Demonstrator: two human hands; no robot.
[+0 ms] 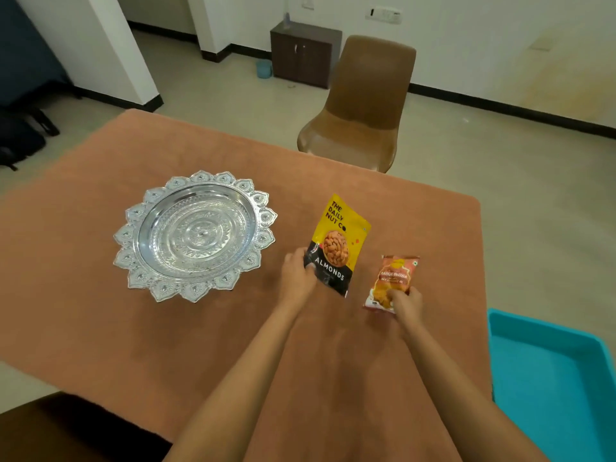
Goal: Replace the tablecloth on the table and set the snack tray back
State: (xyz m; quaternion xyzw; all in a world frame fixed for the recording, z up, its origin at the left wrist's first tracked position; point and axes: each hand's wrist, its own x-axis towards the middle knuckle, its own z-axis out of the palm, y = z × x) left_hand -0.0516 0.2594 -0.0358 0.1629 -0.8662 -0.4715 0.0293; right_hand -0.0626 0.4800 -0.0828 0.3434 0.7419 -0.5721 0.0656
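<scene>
I am pinching the almond pouch (335, 248) by its near left corner with my left hand (297, 271), while my right hand (405, 300) is gripping the smaller orange packet (393, 281) at its near edge. Both are sitting right of the empty silver tray (195, 235) on the brown tablecloth (100, 328). Risk noted: such corner holds are letting the pouches swing, so either could be slipping out or clipping the tray's scalloped rim.

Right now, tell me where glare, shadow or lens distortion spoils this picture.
Head view: the silver tray throws bright glare from its bowl; wide-angle bending curves the tablecloth edges and wall lines; the almond packet print reads sharp, the orange packet text is blurry; shadows under both hands are soft.
</scene>
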